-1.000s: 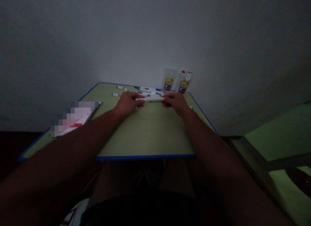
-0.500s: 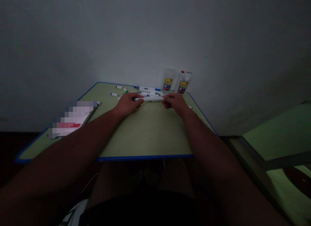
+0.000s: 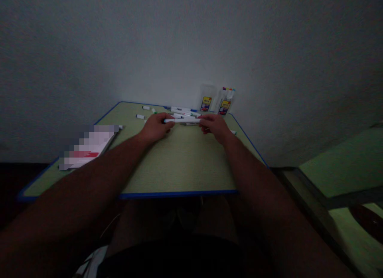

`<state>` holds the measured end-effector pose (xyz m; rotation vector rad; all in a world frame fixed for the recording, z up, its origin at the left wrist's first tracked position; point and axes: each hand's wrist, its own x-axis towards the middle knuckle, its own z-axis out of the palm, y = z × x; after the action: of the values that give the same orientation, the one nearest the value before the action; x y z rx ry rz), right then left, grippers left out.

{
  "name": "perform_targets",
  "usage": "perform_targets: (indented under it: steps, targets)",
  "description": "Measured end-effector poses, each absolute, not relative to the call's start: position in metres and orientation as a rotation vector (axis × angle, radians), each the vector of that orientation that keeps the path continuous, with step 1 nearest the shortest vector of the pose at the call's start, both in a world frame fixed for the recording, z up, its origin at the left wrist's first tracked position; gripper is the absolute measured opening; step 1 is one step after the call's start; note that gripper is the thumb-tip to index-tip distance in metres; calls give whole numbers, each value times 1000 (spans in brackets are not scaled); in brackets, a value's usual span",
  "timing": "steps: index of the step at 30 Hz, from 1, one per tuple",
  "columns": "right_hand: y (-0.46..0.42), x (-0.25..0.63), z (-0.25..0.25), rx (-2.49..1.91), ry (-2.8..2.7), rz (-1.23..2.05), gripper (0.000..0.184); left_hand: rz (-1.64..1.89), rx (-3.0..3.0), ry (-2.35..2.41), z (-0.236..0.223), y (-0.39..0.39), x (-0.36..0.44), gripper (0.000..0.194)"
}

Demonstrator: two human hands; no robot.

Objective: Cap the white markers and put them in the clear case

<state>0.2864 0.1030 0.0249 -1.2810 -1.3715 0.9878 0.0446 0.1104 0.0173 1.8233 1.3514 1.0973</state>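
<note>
A white marker [image 3: 187,121] with a blue tip at its left end lies level between my two hands. My left hand [image 3: 155,126] is closed on its left end, thumb and fingers pinching it. Around the right end my right hand [image 3: 214,126] has its fingers closed. Behind the hands, several loose markers [image 3: 181,110] are piled near the wall, partly hidden by my fingers. Marker caps, such as one white cap [image 3: 140,116], lie left of the pile.
A clear plastic case [image 3: 207,98] stands at the table's back edge, beside another case [image 3: 226,101] holding several coloured markers. At the left of the blue-edged table [image 3: 179,166] lies a partly blurred white-and-red booklet [image 3: 89,148]. The wall [image 3: 167,42] rises right behind.
Both hands have shifted very slightly left with the marker. The marker's blue left end shows more clearly past my left fingers.
</note>
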Motion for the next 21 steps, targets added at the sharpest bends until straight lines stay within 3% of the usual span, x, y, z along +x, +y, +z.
perform_targets:
  steps: [3,21]
  targets:
    - [102,286,26,-1281,-1347,1002,16,1064,1849,1370,19,109,44,21]
    - [103,284,24,-1319,-1354,960,9,1076,1822,1365,19,109,45,26]
